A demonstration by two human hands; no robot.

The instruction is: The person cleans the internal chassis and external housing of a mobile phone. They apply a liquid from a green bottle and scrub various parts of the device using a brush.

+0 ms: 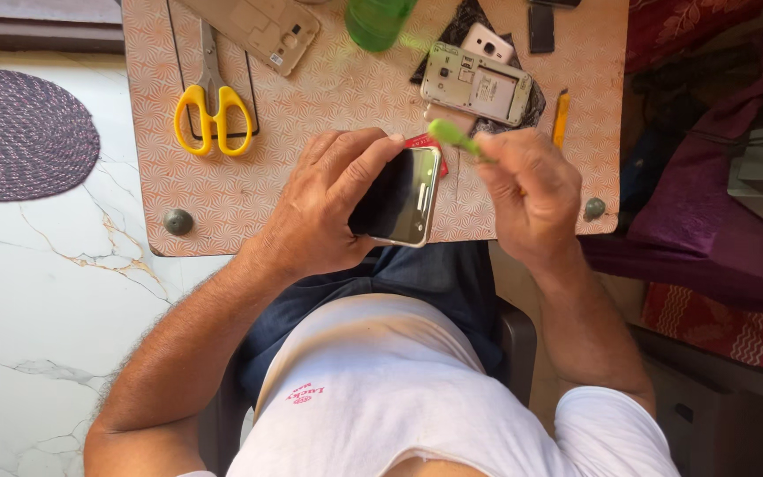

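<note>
My left hand point(324, 208) grips a smartphone point(399, 196) with a dark screen and a pale metal rim, thumb lying across its upper edge. My right hand point(532, 190) holds a small green tool point(454, 138), whose tip points toward the phone's top right corner. Both hands hover over the near edge of a patterned orange work board point(249, 185). A red card point(426, 144) peeks out behind the phone.
On the board lie yellow-handled scissors point(212, 104), a beige phone back shell point(262, 31), an opened phone frame point(477, 85), a green bottle point(378, 19), a yellow-handled tool point(561, 117). A purple rug point(19, 132) on marble floor lies left; fabric piles sit right.
</note>
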